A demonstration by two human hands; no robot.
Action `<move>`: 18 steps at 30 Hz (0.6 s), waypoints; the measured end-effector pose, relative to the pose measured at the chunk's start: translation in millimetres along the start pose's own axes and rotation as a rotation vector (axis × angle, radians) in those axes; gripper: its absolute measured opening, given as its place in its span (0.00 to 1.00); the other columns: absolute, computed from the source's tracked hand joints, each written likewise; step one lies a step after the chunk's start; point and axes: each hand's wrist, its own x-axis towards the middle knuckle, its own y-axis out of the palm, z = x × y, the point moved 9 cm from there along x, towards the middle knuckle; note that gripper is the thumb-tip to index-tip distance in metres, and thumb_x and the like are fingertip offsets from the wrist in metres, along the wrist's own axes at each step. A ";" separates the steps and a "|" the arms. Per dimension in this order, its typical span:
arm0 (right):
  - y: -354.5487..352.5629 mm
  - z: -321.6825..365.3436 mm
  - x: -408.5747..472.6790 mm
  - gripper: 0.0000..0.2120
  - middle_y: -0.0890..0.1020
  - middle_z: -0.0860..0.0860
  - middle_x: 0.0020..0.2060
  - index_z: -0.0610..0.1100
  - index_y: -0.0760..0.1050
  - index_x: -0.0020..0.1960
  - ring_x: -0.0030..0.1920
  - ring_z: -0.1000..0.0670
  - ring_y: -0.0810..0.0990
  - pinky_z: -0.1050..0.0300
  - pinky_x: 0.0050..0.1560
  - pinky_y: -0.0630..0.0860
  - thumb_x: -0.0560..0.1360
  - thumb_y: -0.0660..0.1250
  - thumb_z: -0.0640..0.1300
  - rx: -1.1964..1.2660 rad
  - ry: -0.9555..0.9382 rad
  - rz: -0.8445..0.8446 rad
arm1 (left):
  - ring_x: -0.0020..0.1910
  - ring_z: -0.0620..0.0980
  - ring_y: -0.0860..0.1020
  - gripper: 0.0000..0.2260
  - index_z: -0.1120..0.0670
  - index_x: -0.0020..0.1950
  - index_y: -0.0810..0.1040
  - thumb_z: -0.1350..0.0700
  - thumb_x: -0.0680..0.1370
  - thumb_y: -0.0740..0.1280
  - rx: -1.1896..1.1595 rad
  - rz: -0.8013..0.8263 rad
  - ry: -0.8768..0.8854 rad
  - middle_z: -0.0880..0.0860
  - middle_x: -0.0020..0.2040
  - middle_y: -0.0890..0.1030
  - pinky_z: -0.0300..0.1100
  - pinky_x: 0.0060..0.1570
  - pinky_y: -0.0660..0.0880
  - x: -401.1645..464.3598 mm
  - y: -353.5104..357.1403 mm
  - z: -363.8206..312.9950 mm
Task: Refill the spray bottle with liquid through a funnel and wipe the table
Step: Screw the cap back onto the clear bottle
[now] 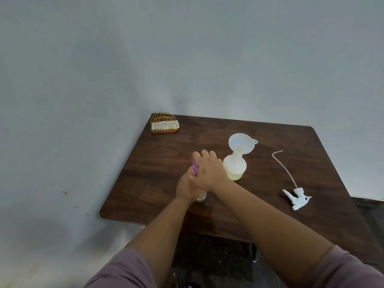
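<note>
gold wire napkin holder (164, 123) (white napkins inside), pale wall (187, 48)

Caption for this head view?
Both hands hold a bottle beside the funnel-topped spray bottle on the table.

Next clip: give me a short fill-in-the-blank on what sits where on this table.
1. The translucent white funnel sits in the neck of the pale plastic ____.
2. The white trigger sprayer head with its dip tube lies on the dark wooden ____.
3. The gold wire napkin holder stands at the table's far ____ corner.

Missing words: bottle; table; left
</note>
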 end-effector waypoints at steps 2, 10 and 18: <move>0.9 -3.3 -1.7 0.22 0.71 0.53 0.56 0.53 0.66 0.59 0.52 0.53 0.69 0.57 0.53 0.76 0.69 0.70 0.54 0.108 -0.010 -0.053 | 0.64 0.48 0.74 0.24 0.52 0.71 0.68 0.56 0.76 0.71 -0.068 0.043 -0.047 0.49 0.66 0.75 0.39 0.63 0.69 -4.3 5.5 5.6; 20.1 -13.9 9.0 0.33 0.70 0.53 0.55 0.55 0.64 0.59 0.55 0.48 0.73 0.59 0.50 0.77 0.62 0.79 0.47 0.351 0.206 0.223 | 0.59 0.49 0.76 0.26 0.52 0.65 0.72 0.54 0.70 0.76 -0.156 0.157 -0.213 0.49 0.60 0.77 0.41 0.56 0.72 -4.5 22.2 42.9; 9.4 3.5 58.6 0.37 0.73 0.45 0.61 0.46 0.63 0.70 0.57 0.44 0.75 0.52 0.56 0.78 0.66 0.76 0.40 0.047 0.174 0.643 | 0.54 0.54 0.79 0.20 0.59 0.56 0.80 0.59 0.67 0.78 -0.105 0.364 -0.143 0.55 0.53 0.81 0.47 0.56 0.76 41.2 6.5 40.6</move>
